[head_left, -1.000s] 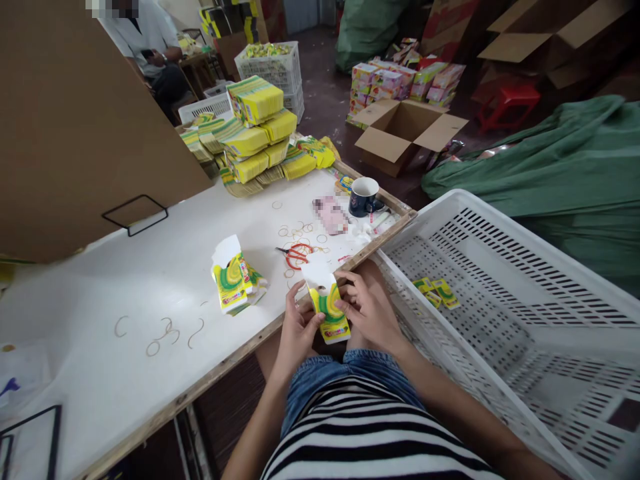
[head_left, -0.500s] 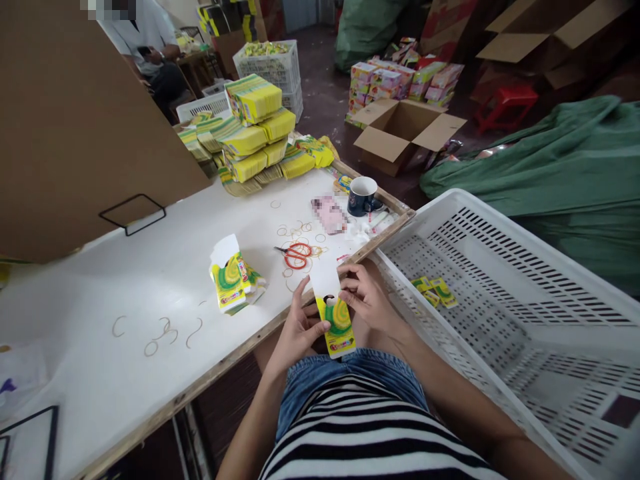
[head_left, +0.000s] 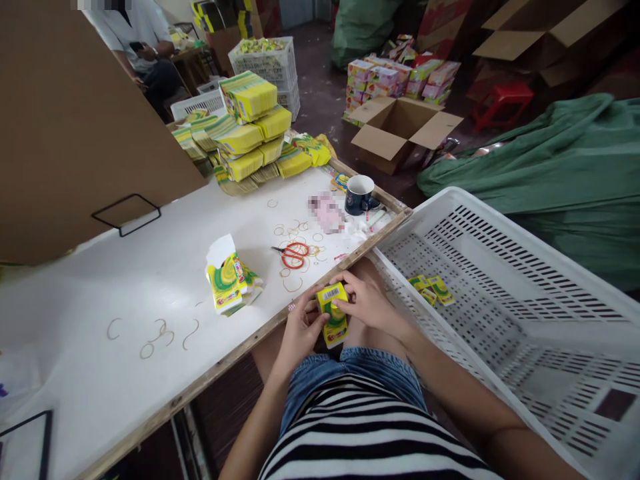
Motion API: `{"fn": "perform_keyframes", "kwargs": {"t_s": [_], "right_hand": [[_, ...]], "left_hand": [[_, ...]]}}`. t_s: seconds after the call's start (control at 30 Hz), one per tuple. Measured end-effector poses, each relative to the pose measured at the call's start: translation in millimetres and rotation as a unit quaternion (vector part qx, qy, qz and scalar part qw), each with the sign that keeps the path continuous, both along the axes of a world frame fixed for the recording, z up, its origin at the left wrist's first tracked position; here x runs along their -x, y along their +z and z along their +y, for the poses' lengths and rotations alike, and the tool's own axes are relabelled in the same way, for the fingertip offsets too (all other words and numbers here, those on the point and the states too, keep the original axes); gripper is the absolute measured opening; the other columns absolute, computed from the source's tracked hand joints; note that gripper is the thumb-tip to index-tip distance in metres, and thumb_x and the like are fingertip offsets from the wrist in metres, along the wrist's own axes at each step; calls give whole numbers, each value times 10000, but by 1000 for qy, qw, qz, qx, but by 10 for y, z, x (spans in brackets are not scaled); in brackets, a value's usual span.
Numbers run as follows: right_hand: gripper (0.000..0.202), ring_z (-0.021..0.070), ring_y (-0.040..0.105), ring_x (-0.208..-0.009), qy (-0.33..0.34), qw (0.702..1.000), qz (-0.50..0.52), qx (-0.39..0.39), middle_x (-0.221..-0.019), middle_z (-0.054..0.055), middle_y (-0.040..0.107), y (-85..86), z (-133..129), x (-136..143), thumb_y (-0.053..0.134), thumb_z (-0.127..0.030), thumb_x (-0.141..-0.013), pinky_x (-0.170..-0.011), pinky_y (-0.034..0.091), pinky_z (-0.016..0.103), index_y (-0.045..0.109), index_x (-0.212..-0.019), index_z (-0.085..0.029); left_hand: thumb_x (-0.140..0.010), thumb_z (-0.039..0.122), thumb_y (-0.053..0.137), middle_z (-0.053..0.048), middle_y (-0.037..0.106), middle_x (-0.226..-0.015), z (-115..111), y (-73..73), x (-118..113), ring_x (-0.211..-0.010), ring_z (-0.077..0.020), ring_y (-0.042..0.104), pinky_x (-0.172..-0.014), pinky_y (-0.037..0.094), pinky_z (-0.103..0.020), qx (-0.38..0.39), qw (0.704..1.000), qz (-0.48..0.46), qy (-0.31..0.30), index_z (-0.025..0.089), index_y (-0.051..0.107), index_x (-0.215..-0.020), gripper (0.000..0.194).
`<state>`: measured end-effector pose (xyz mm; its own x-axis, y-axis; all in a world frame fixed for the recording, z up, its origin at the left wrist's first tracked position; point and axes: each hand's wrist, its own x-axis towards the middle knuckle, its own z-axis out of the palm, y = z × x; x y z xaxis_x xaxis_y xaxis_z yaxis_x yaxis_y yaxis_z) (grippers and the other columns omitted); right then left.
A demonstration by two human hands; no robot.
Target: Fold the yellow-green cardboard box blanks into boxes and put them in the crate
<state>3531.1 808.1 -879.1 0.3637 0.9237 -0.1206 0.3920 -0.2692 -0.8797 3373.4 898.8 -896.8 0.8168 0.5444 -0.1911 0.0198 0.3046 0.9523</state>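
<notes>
Above the person's lap (head_left: 375, 372), the left hand (head_left: 303, 327) and right hand (head_left: 364, 301) pinch a small yellow-and-green printed carton (head_left: 334, 321) from either side. Its thin card is probably light and slightly slick, stiff but easily creased; the side edges seem the best hold. Just beyond, on the white table (head_left: 125, 280), lie red-handled scissors (head_left: 287, 252) among rubber bands (head_left: 314, 251); farther off, a dark mug (head_left: 357, 199) and stacked cartons (head_left: 253, 103).

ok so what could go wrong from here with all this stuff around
The small yellow carton is held over the lap, past the table edge, so if the left hand and right hand loosen, it might drop. The mug stands near the table's corner and could be knocked off. The uneven carton stack might topple if bumped.
</notes>
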Motion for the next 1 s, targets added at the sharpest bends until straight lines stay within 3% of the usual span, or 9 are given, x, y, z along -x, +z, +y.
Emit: {"fn": "perform_keyframes", "kwargs": {"t_s": [0.07, 0.23, 0.37, 0.43, 0.53, 0.6, 0.7, 0.83, 1.0], "right_hand": [[334, 152, 573, -597, -6, 998, -65, 22, -711, -18, 649, 24, 12, 11, 607, -179, -775, -599, 382, 248, 542, -1102, -201], [388, 165, 585, -597, 16, 991, -122, 53, -700, -19, 649, 95, 38, 53, 633, -212, -766, -562, 339, 236, 517, -1136, -223], [396, 179, 597, -604, -6, 980, -170, 101, -674, -10, 646, 98, 65, 51, 645, -219, -779, -558, 334, 243, 546, -1162, -201], [407, 176, 601, -631, 8, 988, -136, 68, -717, -4, 665, 60, 52, 11, 649, -239, -793, -586, 378, 250, 566, -1191, -218], [334, 179, 623, -781, 23, 998, -2, -55, -957, 41, 699, -39, 7, -48, 601, -316, -854, -688, 469, 280, 625, -1179, -241], [319, 180, 626, -838, 0, 988, 108, -111, -1062, 59, 685, -110, -20, -51, 562, -363, -881, -678, 500, 277, 652, -1159, -233], [324, 155, 626, -780, -38, 967, 215, -134, -1049, 53, 685, -184, -36, -15, 586, -373, -861, -580, 498, 232, 662, -1140, -225], [287, 138, 629, -754, -53, 963, 228, -133, -1019, 45, 689, -217, -24, -2, 626, -339, -829, -592, 502, 223, 671, -1083, -213], [280, 146, 634, -729, -61, 982, 127, -124, -960, 38, 694, -200, 10, -2, 584, -262, -839, -652, 509, 259, 641, -1107, -204]], "left_hand": [[-775, 278, 720, -121, 663, -1160, 1, -3, 1, -959, -243, 680, -775, 565, -319, 7, 1000, -2, 0, 202, 497, -1271, 550], [-786, 262, 710, -125, 658, -1181, 13, -7, 12, -1041, -255, 654, -842, 553, -341, 2, 1000, -12, -7, 199, 482, -1280, 548], [-789, 256, 710, -107, 673, -1161, 36, -7, 21, -1017, -234, 667, -843, 550, -319, 0, 1000, -9, -3, 206, 481, -1280, 544], [-776, 258, 725, -107, 676, -1160, 67, -1, 34, -993, -235, 678, -820, 559, -320, 13, 1000, -11, 4, 209, 471, -1278, 565], [-746, 258, 754, -118, 686, -1148, 111, 13, 45, -985, -248, 684, -804, 565, -330, 33, 999, -23, 8, 201, 474, -1260, 589], [-732, 252, 768, -122, 695, -1133, 120, 25, 31, -967, -252, 691, -785, 570, -334, 45, 998, -32, 4, 196, 483, -1242, 587], [-720, 246, 781, -121, 702, -1121, 102, 45, -18, -906, -250, 708, -729, 580, -326, 57, 997, -43, -2, 197, 484, -1228, 591], [-728, 259, 776, -126, 693, -1146, 80, 72, -77, -821, -229, 719, -593, 560, -251, 47, 998, -32, -13, 194, 486, -1237, 590], [-761, 287, 743, -132, 672, -1187, 78, 66, -116, -773, -206, 716, -476, 501, -192, 39, 999, -10, -14, 203, 454, -1282, 602]]}}
